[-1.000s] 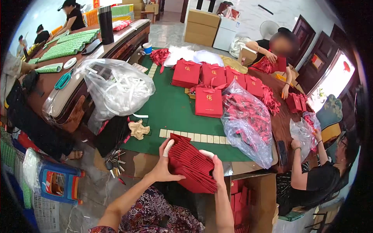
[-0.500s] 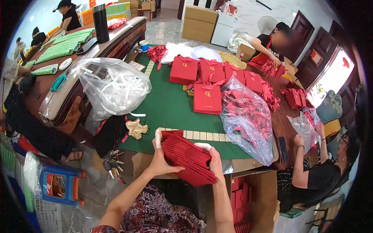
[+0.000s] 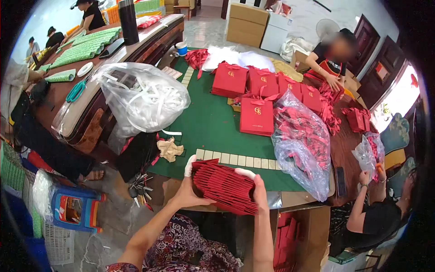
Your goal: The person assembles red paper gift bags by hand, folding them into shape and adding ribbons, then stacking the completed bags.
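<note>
Between my two hands is a thick stack of flat red paper bags (image 3: 224, 187), edges facing up, held above the table's front edge. My left hand (image 3: 189, 188) grips its left end, with the thumb along the near side and a white covering on a finger. Around the right end my right hand (image 3: 258, 190) is closed, also with white on a finger. Beyond the stack, a pile of red bags with gold lettering (image 3: 256, 119) lies on the green mat (image 3: 208, 127). More red bag piles (image 3: 229, 79) stand behind it.
A clear bag of white ribbons (image 3: 147, 97) sits at the left, a clear bag of red ribbons (image 3: 302, 140) at the right. An open carton (image 3: 312, 231) with red bags stands below right. Co-workers (image 3: 333, 59) are around the tables.
The view has shifted, so the table contents appear farther right. The stack in my hands has tilted to a more level position. At the back right, the co-worker's hands have moved.
</note>
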`<state>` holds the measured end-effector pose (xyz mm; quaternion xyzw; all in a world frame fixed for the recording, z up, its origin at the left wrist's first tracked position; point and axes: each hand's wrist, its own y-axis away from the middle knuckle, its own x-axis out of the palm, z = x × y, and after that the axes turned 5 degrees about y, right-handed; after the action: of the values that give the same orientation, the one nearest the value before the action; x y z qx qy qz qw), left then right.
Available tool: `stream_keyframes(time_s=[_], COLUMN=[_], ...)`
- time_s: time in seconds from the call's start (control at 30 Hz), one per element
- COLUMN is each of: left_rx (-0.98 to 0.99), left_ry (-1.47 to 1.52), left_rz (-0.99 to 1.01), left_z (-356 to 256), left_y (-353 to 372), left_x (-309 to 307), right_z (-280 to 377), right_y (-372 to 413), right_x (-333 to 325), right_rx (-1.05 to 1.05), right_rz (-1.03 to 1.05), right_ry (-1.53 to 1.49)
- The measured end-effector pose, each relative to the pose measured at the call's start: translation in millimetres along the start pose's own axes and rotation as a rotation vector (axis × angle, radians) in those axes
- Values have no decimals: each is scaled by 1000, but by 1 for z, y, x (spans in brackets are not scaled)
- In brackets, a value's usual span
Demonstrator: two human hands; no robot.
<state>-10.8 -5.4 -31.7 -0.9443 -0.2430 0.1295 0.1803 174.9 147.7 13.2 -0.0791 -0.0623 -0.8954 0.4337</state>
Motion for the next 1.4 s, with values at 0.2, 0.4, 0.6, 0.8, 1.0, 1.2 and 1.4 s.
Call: stream_keyframes(time_s=[0.2, 0.4, 0.6, 0.8, 1.0, 1.2, 1.4], left_rx=[36, 28, 1, 45, 142, 29, 71], left_ry=[106, 212, 270, 252, 149, 149, 167], left_rz=[134, 205, 190, 201, 151, 132, 135], left_z=[5, 8, 4, 3, 7, 6, 12], left_y=[-3, -3, 1, -1, 2, 2, 0], left_x=[-5, -5, -4, -3, -3, -4, -5], right_z=[-18, -59, -46, -45, -48, -42, -29], right_y=[26, 36, 13, 12, 9, 5, -16], right_x=[-13, -18, -15, -16, -24, -26, -24], right_rx=[-78, -5, 40, 1, -100, -201, -266], right_rz=[-120, -290, -346, -406, -342, -539, -719], right_ry=[-135, -164, -197, -76, -5, -111, -166])
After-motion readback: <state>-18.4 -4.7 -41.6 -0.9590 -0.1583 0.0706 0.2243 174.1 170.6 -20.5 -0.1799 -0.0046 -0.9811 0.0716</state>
